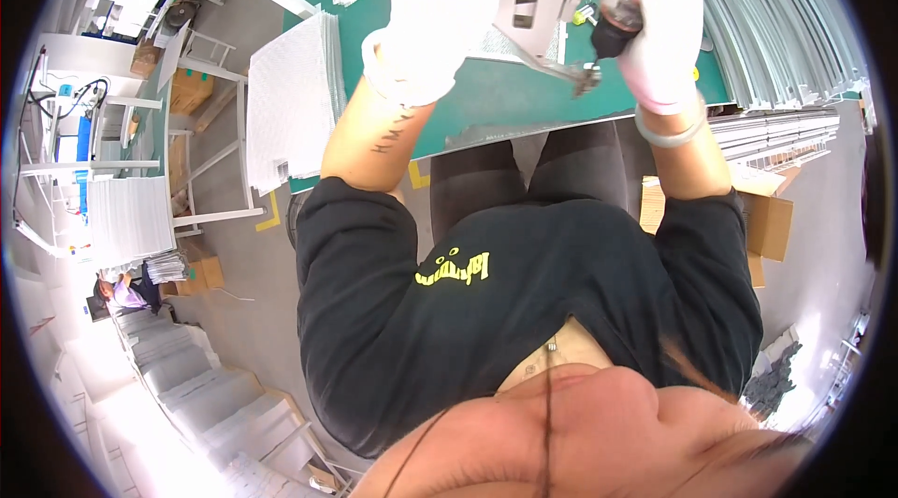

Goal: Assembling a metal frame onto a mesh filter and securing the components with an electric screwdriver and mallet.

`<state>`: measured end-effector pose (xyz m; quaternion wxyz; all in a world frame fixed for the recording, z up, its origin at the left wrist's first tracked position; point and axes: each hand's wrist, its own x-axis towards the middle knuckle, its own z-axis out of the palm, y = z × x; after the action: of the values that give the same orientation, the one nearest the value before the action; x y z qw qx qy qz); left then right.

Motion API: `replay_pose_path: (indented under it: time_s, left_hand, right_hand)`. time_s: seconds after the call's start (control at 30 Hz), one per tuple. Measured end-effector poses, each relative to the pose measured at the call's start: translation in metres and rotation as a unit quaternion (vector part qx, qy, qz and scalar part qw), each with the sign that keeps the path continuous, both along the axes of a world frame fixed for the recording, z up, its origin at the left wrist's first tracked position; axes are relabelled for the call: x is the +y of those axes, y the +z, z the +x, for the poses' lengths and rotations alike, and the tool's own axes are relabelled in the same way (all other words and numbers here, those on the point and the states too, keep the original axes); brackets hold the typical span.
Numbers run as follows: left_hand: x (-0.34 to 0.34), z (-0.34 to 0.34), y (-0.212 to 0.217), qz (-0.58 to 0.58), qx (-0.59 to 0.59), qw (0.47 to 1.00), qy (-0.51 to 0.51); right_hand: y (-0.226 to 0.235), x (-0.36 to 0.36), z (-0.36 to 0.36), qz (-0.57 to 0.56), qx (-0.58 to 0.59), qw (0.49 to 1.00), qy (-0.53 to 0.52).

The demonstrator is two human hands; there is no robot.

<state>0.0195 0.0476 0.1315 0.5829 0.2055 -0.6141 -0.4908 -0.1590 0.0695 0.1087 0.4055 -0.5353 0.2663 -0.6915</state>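
My right hand (662, 40), in a white glove, is wrapped round a black power tool (619, 23) with orange marks, at the top right over the workbench. Grey metal parts are bunched beside the tool, to its left. My left hand (435, 7), also white-gloved, is washed out by glare, and its fingers are hidden beyond the upper edge. Between the hands a pale metal plate (513, 23) with slots stands tilted above the green bench top (519, 98). Whether my left hand grips this plate I cannot tell. A small yellow-green item (585, 14) lies near the tool.
A stack of white sheets (297, 91) stands at the bench's left edge. Many thin metal panels (790, 16) are packed upright on the right. Cardboard boxes (769, 227) sit below them. Shelving and another person (126, 292) are farther off to the left.
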Motion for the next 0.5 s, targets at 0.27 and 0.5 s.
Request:
replay_pose_path:
  time_s: [0.27,0.5]
  left_hand:
    - [-0.005,0.001,-0.025,-0.118,0.019,0.99,0.075]
    - [-0.01,-0.001,0.008,-0.085,-0.003,0.993,0.078]
  right_hand:
    - [-0.03,-0.023,0.006,-0.08,-0.033,0.996,0.031]
    - [-0.003,-0.008,0.01,-0.059,-0.024,0.998,0.014]
